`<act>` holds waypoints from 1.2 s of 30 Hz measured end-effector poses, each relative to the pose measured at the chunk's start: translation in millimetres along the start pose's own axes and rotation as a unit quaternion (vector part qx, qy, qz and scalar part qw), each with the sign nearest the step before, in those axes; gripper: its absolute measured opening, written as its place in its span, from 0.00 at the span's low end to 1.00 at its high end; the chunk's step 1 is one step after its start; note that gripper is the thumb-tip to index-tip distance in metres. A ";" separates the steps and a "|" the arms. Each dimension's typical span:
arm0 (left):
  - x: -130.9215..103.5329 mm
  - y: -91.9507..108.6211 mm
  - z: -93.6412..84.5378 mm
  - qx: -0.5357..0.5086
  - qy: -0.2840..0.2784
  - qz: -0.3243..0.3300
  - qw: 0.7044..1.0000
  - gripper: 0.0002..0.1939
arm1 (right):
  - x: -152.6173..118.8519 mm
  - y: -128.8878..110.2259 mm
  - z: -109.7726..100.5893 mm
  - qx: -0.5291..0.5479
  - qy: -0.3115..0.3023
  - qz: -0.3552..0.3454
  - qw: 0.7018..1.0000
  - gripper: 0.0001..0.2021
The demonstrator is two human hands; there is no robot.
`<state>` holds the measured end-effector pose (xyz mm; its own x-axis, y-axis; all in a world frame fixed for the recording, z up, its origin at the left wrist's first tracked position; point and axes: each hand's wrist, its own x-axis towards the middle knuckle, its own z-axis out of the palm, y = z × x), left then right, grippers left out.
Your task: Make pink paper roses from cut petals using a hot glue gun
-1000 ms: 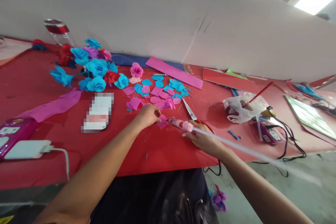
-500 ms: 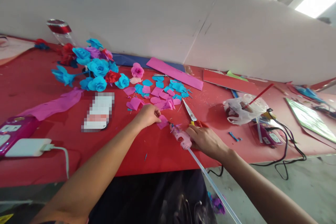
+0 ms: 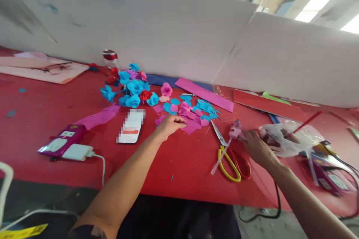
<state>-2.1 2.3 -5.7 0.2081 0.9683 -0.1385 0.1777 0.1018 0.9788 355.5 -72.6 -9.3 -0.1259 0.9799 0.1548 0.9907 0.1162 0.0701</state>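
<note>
My left hand is closed in a pinch, with a pink paper petal at its fingertips, beside loose petals. Fingers of my right hand wrap round the handle of a pink hot glue gun. Its nozzle points away from me, and a clear glue stick juts from its back. Scissors with yellow and red handles lie partly under the glue stick. Pink and blue petals are scattered past my hands, near a finished pink paper flower.
A bunch of blue and red paper flowers stands at the back left, with a phone in front. A power strip with a white charger lies left. Close by my right hand is a plastic bag. A partition bounds the back.
My right hand has carried the glue gun rightward, away from my left hand and past the scissors, which show fully now. My left hand has moved closer to the petal pile. The view has shifted.
</note>
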 end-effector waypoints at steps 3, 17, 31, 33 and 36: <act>-0.1 9.3 -14.4 -0.028 0.064 0.032 0.997 0.08 | 13.7 -3.5 0.2 -0.041 -0.001 0.010 0.999 0.14; -2.2 13.9 -18.3 0.056 -0.074 0.128 0.987 0.17 | 93.3 -181.3 -57.6 0.437 -0.126 -0.095 0.886 0.10; 2.0 0.5 -9.5 0.020 -0.080 0.125 0.989 0.15 | 87.2 -173.2 -39.8 0.542 -0.123 -0.070 0.828 0.09; 1.2 1.5 -8.5 0.020 -0.073 0.119 0.990 0.16 | 86.4 -172.5 -40.7 0.548 -0.130 -0.063 0.824 0.10; 0.4 2.8 -8.5 0.018 -0.077 0.117 0.990 0.17 | 85.9 -172.0 -42.1 0.528 -0.120 -0.063 0.838 0.11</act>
<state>-9.7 4.9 -1.7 0.3921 0.9175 0.0672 0.1413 -0.1323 0.9811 172.1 -15.3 33.4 -0.3451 0.9386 0.0001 0.4784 0.1760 -0.8603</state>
